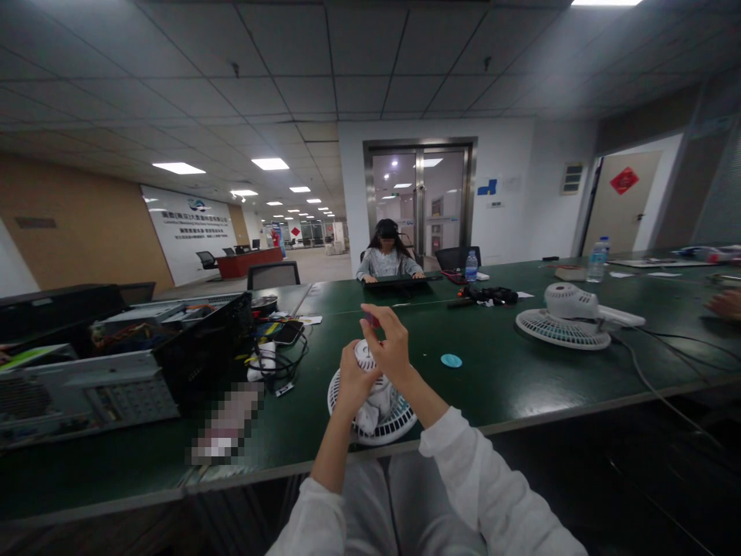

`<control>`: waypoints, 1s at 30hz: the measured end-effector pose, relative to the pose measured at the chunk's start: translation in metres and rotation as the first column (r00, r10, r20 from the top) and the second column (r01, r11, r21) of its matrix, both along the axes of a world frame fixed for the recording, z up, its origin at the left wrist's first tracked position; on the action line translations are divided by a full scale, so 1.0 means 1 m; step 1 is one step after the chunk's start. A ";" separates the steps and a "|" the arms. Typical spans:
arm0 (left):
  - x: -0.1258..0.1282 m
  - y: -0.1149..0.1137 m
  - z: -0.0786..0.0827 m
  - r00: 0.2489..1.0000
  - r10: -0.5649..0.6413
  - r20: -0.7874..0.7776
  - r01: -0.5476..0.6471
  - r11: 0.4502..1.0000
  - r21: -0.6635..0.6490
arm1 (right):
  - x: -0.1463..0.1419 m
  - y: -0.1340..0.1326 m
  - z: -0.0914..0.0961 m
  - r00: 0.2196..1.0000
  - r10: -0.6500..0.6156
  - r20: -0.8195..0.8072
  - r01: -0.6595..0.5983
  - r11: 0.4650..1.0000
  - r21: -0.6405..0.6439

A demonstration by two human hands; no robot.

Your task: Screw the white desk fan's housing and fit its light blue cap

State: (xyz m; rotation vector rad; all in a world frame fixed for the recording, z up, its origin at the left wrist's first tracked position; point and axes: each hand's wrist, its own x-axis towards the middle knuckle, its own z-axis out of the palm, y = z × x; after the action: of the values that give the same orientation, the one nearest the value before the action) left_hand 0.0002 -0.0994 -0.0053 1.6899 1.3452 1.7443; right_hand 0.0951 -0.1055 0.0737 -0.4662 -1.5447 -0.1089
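Note:
A small white desk fan (376,409) lies face down at the near edge of the dark green table (509,371). My left hand (354,378) is wrapped round the fan's round motor housing from the left. My right hand (389,340) is raised just above the housing, fingers pinched on a small dark red object I cannot name. Both sleeves are white.
An opened computer case (127,363) with cables (278,351) fills the table's left. A teal disc (451,360) lies right of my hands. A second white fan (564,313) lies further right. A person (387,259) sits across at a keyboard. Water bottles (597,261) stand at the back.

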 end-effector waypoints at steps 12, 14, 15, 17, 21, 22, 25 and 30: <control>0.000 0.001 -0.002 1.000 0.011 -0.001 -0.011 1.000 0.025 | 0.000 -0.002 0.002 0.996 0.084 0.018 -0.083 0.996 -0.037; 0.000 0.001 -0.002 1.000 0.005 0.000 -0.005 1.000 0.021 | 0.000 -0.002 0.002 0.999 0.049 0.009 -0.049 0.999 -0.019; 0.000 0.001 -0.001 1.000 0.003 0.000 -0.003 1.000 0.017 | -0.001 -0.002 0.002 1.000 0.026 0.001 -0.026 1.000 -0.009; 0.000 0.001 -0.001 1.000 0.004 -0.003 -0.004 1.000 0.010 | -0.001 -0.001 0.002 1.000 -0.015 -0.019 0.015 1.000 0.002; 0.000 0.001 0.000 1.000 0.017 -0.009 -0.017 1.000 -0.002 | -0.001 -0.003 0.002 0.999 -0.007 -0.032 0.006 1.000 -0.007; 0.000 0.001 0.000 1.000 0.017 -0.007 -0.017 1.000 -0.003 | -0.001 -0.003 0.002 1.000 0.020 -0.024 -0.020 1.000 -0.007; -0.001 0.001 -0.001 1.000 0.016 0.001 -0.016 1.000 0.003 | 0.000 -0.004 0.001 0.996 0.087 0.017 -0.087 0.996 -0.003; 0.000 0.001 0.000 1.000 0.006 0.000 -0.006 1.000 -0.010 | -0.002 -0.001 0.000 1.000 0.003 0.010 -0.003 0.999 0.038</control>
State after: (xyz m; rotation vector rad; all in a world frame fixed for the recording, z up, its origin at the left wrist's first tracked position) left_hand 0.0002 -0.0985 -0.0056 1.6825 1.3579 1.7379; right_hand 0.0935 -0.1070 0.0735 -0.4338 -1.5507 -0.1384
